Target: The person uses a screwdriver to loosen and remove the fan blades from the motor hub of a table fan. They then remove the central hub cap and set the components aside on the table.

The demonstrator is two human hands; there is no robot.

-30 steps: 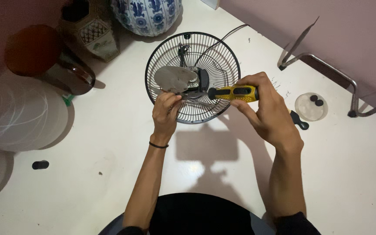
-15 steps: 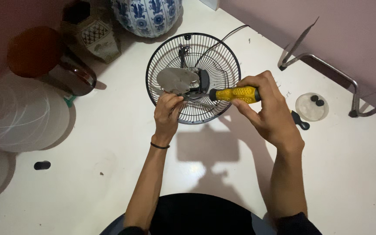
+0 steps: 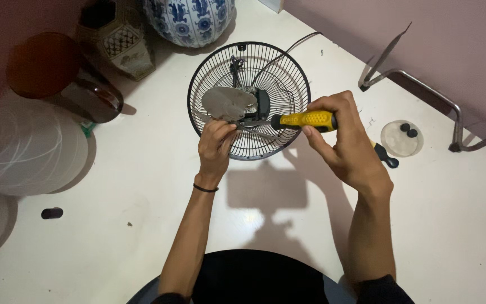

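Screw-driving stage: the right hand (image 3: 344,141) is gripping a yellow-handled screwdriver (image 3: 304,120), its tip at the motor hub (image 3: 251,110) of a black fan grille (image 3: 248,100) just beyond both hands; the left hand (image 3: 216,143) is pinching the grille's near wires. Next move, judged: steady axial pressure. White desk (image 3: 142,186), pink wall (image 3: 423,34) beyond the right hand

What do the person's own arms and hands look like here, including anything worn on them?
Both forearms are bare. The left hand has a thin black band around its wrist. The right hand shows no band or ring that I can make out. Dark sleeves show only near the elbows at the bottom edge. No gloves on either hand.
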